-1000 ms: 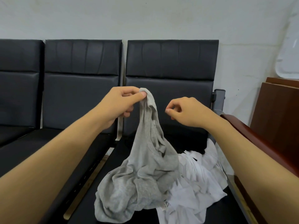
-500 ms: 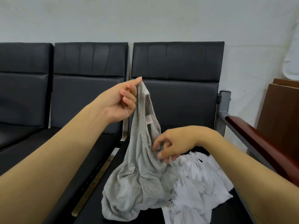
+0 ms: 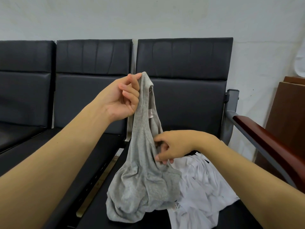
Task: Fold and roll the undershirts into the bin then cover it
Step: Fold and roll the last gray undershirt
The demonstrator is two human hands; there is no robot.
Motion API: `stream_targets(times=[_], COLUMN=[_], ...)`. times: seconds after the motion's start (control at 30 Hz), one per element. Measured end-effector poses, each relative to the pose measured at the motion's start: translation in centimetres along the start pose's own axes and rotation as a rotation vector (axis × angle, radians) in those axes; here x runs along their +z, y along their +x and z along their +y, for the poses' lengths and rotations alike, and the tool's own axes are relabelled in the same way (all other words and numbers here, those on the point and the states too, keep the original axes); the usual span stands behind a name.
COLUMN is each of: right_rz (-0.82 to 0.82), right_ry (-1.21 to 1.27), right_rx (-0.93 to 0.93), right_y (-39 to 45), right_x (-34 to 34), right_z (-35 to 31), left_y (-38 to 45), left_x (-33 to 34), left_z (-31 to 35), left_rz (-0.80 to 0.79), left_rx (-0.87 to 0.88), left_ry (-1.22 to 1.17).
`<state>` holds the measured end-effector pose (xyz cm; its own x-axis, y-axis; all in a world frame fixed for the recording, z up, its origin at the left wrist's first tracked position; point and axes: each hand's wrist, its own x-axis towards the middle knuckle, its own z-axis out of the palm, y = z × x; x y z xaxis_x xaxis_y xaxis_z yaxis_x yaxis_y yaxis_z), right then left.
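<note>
While a row of black padded seats (image 3: pixel 181 66) runs along the wall, the rightmost one carries all the laundry, so its cushion serves as the working surface. A wooden armrest (image 3: pixel 270 146) borders that seat's right edge and probably limits how far cloth can be spread that way; brown wooden furniture (image 3: pixel 290 113) stands beyond it. No bin or cover is in view.

On the cushion's right half lies a crumpled heap of white undershirts (image 3: pixel 203 192), waiting their turn. Partly overlapping its left side, the grey undershirt (image 3: pixel 142 184) has its bunched lower part resting near the seat's front edge, while its top is drawn upward, apparently to let the garment hang and untangle before folding.

Holding it up is the left hand (image 3: pixel 122 100), its fingers curled, with the shoulder strap pinched at the fingertips. Lower down, the right hand (image 3: pixel 173 146) has thumb and fingers closing on a fold of the grey cloth, likely hunting for the second strap. A small pale label (image 3: pixel 151 114) shows inside the neck.
</note>
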<state>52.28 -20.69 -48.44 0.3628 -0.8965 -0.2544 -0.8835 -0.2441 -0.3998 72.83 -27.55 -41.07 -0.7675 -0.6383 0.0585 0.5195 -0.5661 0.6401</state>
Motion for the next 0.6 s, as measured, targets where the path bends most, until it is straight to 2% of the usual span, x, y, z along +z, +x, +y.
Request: stream_targets(times=[0.1, 0.2, 0.33, 0.47, 0.6], right_rz=[-0.043, -0.008, 0.006, 0.100, 0.211], right_ry=[-0.162, -0.174, -0.197, -0.231, -0.225], right_rx=[0.105, 0.097, 0.123, 0.102, 0.168], right_y=[-0.4, -1.0, -2.2, -3.2, -3.9], right_x=[-0.1, -0.7, -1.7, -2.8, -3.8], right_z=[0.1, 0.1, -0.3, -0.9, -0.8], left_y=[-0.4, -0.7, -1.4, -2.0, -2.3], left_x=[-0.2, -0.8, -1.9, -2.1, -2.3], left_z=[0.3, 1.2, 2.9, 4.1, 4.7], left_rz=[0.045, 0.079, 0.032, 0.015, 0.013], left_rx=[0.069, 0.131, 0.130, 0.145, 0.160], left_ry=[0.030, 0.034, 0.047, 0.048, 0.036])
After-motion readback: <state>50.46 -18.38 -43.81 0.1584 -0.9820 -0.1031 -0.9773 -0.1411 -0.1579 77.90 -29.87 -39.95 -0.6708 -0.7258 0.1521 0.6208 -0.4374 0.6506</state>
